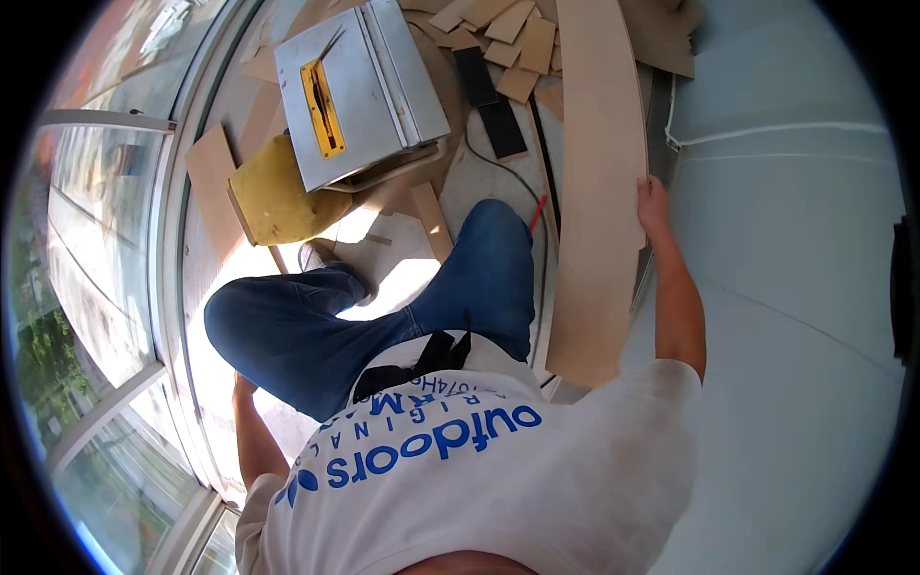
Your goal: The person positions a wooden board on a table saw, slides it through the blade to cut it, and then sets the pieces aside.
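Observation:
A long, light-brown wooden board point(599, 192) stands on my right, stretching from beside my hip to the far edge of the view. My right hand point(654, 206) holds its right edge, fingers closed and partly hidden behind it. Down at my left, next to my bent knee, only a bit of my left hand point(244, 385) shows; my leg covers its fingers. In front of me is a table saw point(364, 101) with a grey metal top and a yellow insert around the blade slot.
A dusty yellow rounded piece point(283, 196) sits against the saw's near left side. Wood offcuts point(517, 43) lie heaped at the far side, near two black pieces point(500, 126). A dark cable point(494, 153) crosses the floor. Glass windows point(105, 230) line the left; a pale wall point(786, 240) stands right.

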Available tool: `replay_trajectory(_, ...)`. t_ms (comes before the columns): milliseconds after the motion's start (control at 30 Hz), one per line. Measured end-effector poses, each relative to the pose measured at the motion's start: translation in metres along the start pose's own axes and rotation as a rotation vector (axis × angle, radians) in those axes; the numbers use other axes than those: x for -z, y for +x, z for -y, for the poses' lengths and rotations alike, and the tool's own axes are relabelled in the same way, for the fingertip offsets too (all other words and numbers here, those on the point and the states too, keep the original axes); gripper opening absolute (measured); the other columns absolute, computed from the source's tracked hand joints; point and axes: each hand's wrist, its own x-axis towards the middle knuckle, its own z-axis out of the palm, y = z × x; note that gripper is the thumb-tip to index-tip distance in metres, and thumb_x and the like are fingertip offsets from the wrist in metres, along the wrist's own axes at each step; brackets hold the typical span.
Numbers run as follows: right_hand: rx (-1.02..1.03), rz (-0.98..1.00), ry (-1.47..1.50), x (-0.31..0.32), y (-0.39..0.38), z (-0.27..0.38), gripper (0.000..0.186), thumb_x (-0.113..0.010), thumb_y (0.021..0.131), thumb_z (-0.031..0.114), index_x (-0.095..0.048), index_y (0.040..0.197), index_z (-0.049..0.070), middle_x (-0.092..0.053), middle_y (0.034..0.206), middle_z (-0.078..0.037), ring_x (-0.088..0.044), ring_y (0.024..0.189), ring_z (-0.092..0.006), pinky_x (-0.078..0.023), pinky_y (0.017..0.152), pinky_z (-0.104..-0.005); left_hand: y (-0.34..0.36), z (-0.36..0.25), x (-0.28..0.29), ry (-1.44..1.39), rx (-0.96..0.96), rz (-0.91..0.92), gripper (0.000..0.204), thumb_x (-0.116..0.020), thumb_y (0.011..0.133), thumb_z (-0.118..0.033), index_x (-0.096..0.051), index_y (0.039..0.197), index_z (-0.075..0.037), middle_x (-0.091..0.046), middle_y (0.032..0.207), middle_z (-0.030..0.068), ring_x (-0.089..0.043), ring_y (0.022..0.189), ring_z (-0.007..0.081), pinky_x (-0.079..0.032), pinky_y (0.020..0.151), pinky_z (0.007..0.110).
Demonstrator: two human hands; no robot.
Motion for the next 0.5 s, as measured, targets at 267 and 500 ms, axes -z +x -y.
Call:
replay_trajectory(267,-0.203,0.061,-0.089,-0.054,-0.019,-0.056,0.046,-0.046,0.106,0.035,-0.057,0.126,-0.005,-0.064,0.119,-0.027,-0.063,0.11,-0.0402,-0.048,0.093,-0.0461,-0.059,-0.01,-0.065,-0.148,0.104,0.168,0.046,-0.064,0.097,-0.027,-0.057,0.136,-0.004,-0.065,0.123,0.0165,-0.062,0.11,0.0336,-0.052,0.092,0.043)
replay_trajectory(500,-0.25,0.031,-0.075,-0.108,-0.032,-0.101,0.047,-0.041,0.108,0.034,-0.053,0.131,-0.006,-0.063,0.12,-0.029,-0.062,0.11,-0.0453,-0.048,0.094,-0.0492,-0.094,-0.001,-0.051,-0.088,0.171,0.127,0.039,-0.059,0.097,-0.022,-0.061,0.13,-0.002,-0.061,0.137,0.0197,-0.06,0.122,0.0321,-0.051,0.098,0.041)
